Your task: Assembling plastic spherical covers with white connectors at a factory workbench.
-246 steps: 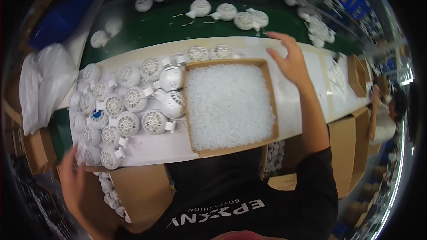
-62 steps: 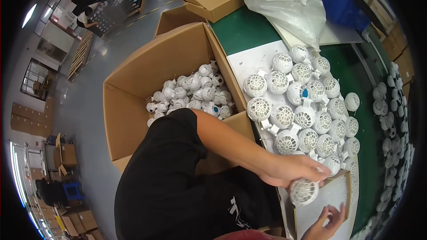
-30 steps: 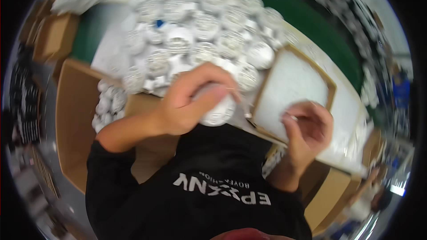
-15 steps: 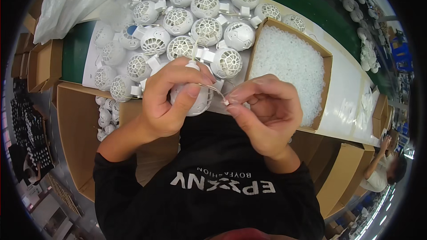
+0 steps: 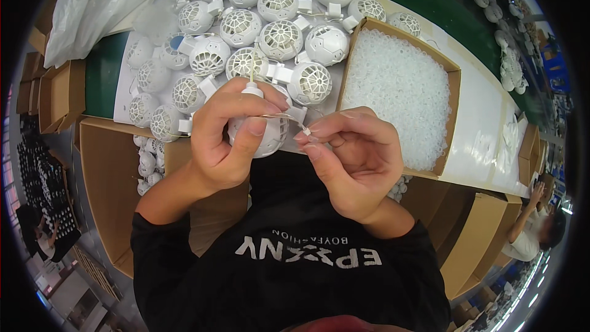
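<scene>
While hands (image 5: pixel 295 147) work, balls (image 5: pixel 279 37), box (image 5: pixel 452 80) beyond

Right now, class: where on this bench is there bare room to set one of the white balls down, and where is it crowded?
Free: the bare white bench top right of the cardboard tray of clear rings, and the green strip left of the white sheet. Crowded: the white lattice balls packed beyond the left hand.
</scene>
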The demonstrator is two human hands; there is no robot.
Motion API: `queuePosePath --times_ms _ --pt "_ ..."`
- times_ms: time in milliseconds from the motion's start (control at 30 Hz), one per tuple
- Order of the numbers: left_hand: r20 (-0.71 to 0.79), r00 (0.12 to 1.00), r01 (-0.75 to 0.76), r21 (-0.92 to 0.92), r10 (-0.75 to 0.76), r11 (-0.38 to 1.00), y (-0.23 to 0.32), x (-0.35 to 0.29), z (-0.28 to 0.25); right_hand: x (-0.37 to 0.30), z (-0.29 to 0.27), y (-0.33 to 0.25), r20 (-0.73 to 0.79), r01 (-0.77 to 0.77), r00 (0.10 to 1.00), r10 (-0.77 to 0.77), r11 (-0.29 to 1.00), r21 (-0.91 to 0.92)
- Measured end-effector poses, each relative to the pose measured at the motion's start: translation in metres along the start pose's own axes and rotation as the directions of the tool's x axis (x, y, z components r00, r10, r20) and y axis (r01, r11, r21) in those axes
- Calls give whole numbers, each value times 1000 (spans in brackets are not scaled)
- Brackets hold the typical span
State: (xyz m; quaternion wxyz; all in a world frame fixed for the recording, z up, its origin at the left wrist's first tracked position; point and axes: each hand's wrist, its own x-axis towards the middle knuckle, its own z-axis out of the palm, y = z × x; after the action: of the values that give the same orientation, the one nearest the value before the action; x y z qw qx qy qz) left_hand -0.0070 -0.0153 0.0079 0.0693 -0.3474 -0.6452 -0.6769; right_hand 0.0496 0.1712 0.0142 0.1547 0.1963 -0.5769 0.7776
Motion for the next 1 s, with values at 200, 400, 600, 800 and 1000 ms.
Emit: queuePosePath --times_ms 200,400,600,800,1000 --pt "33 997 -68 123 65 990 0 3 1 6 -1 1 -70 14 997 -15 1000 -26" --pt "52 996 -76 221 66 972 3 5 2 16 -13 -6 29 31 999 -30 999 -40" --pt "111 987 -148 387 114 910 4 8 1 17 -23 -10 65 26 998 -20 995 -98" --pt "97 989 -144 404 114 903 1 10 3 16 -20 -9 70 4 998 1 998 -59" --pt "210 969 -216 461 131 861 3 13 -2 24 -25 -3 42 -56 997 62 992 -112"
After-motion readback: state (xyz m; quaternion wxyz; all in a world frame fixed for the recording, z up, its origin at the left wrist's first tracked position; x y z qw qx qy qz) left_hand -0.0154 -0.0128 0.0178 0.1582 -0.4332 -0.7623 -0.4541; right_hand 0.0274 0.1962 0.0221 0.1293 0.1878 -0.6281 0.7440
